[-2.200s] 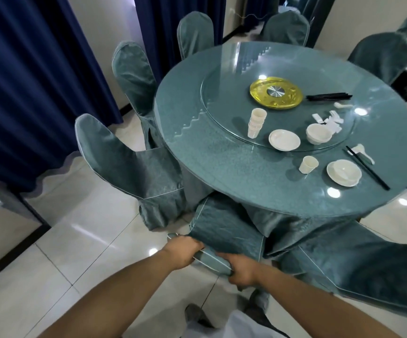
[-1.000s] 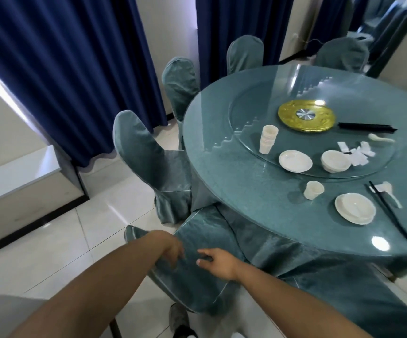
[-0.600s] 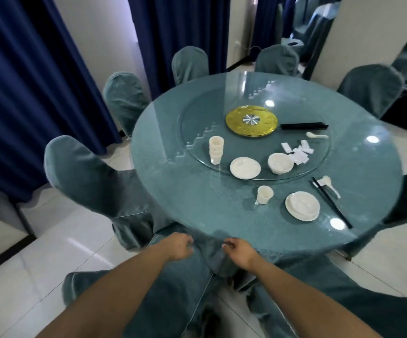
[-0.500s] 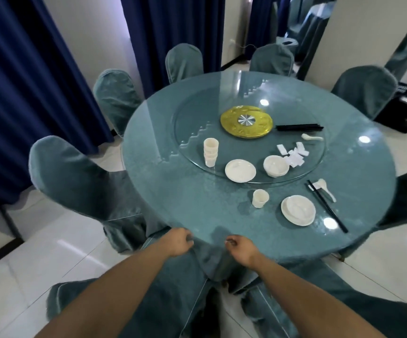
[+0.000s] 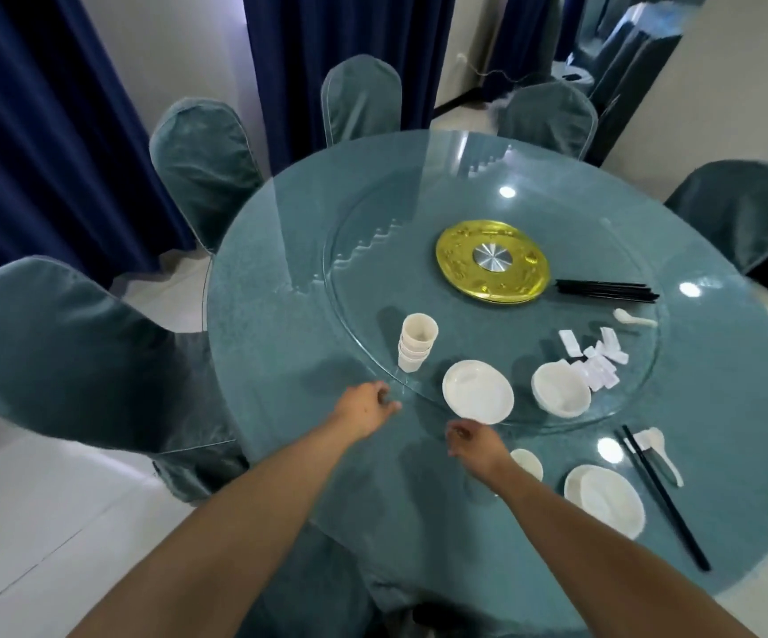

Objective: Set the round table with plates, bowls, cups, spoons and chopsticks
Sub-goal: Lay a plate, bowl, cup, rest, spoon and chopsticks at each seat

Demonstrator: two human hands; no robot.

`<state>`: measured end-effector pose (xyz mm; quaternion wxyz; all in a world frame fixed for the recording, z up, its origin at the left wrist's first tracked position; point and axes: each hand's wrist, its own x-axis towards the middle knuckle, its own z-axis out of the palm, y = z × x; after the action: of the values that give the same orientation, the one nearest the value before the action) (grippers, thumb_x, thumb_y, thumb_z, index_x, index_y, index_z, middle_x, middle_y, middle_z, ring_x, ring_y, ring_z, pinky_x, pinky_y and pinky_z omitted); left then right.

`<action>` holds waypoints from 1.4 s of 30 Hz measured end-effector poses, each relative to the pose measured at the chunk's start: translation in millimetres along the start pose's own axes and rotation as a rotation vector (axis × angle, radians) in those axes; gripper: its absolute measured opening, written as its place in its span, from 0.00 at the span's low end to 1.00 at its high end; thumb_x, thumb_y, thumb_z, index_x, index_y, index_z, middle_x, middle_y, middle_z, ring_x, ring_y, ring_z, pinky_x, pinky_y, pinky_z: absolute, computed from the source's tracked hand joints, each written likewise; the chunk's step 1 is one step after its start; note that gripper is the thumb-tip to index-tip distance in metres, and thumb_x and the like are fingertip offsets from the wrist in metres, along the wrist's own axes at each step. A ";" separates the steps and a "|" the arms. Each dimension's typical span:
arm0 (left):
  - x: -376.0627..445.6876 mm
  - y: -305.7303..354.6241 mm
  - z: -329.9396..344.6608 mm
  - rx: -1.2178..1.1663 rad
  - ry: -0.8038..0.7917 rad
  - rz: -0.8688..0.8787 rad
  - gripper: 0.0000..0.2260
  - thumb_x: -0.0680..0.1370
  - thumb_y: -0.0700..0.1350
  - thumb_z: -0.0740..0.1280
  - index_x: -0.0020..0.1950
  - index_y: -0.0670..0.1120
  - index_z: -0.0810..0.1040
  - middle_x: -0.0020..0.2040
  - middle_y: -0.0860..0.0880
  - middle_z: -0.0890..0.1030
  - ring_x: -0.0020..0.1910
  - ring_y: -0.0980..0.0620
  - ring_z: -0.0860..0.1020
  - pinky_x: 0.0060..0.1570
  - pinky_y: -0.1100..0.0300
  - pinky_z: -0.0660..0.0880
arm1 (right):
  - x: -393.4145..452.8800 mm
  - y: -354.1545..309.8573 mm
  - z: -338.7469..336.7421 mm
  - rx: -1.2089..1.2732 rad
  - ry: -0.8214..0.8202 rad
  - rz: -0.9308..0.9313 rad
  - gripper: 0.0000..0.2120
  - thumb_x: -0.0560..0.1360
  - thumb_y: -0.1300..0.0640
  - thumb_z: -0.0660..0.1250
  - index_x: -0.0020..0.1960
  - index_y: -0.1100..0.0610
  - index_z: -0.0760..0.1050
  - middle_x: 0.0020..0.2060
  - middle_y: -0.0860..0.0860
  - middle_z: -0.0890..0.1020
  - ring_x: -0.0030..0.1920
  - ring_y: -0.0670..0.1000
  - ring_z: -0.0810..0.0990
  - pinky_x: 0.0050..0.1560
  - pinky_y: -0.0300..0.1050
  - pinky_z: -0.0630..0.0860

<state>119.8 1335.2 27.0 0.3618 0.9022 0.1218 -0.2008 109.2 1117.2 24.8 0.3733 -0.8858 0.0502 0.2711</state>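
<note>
On the glass turntable (image 5: 354, 269) stand a stack of white cups (image 5: 416, 343), a stack of plates (image 5: 477, 391), stacked bowls (image 5: 560, 389), small white rests (image 5: 598, 361), a bundle of black chopsticks (image 5: 603, 290) and a spoon (image 5: 633, 319). At the near right lies one place setting: a cup (image 5: 529, 463) partly behind my right wrist, a plate with a bowl (image 5: 603, 499), chopsticks (image 5: 663, 495) and a spoon (image 5: 663, 453). My left hand (image 5: 366, 405) hovers at the turntable's near rim with loosely curled fingers, holding nothing. My right hand (image 5: 471, 442), also loosely curled, is just in front of the plates.
The round table (image 5: 271, 315) has a teal cloth under glass and a gold disc (image 5: 492, 260) at its centre. Covered chairs ring it: one at the near left (image 5: 64, 352), others behind (image 5: 202, 168) (image 5: 361, 103) and at the right (image 5: 741, 209). Blue curtains hang at the left.
Both hands let go of the chair cover at the table's edge and reached forward over the table to the turntable's near rim. The view moved closer.
</note>
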 end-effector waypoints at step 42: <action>116.2 113.1 -121.4 0.261 0.008 0.011 0.31 0.65 0.59 0.78 0.64 0.50 0.73 0.57 0.50 0.78 0.52 0.50 0.77 0.46 0.58 0.71 | 125.2 -82.3 -44.1 -0.094 -0.177 -0.152 0.09 0.78 0.57 0.61 0.50 0.55 0.80 0.46 0.55 0.84 0.49 0.57 0.82 0.55 0.50 0.79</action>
<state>297.8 1348.9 122.7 0.2420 0.9431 0.0914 -0.2092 258.8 1160.1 37.4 0.3538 -0.8761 -0.0633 0.3214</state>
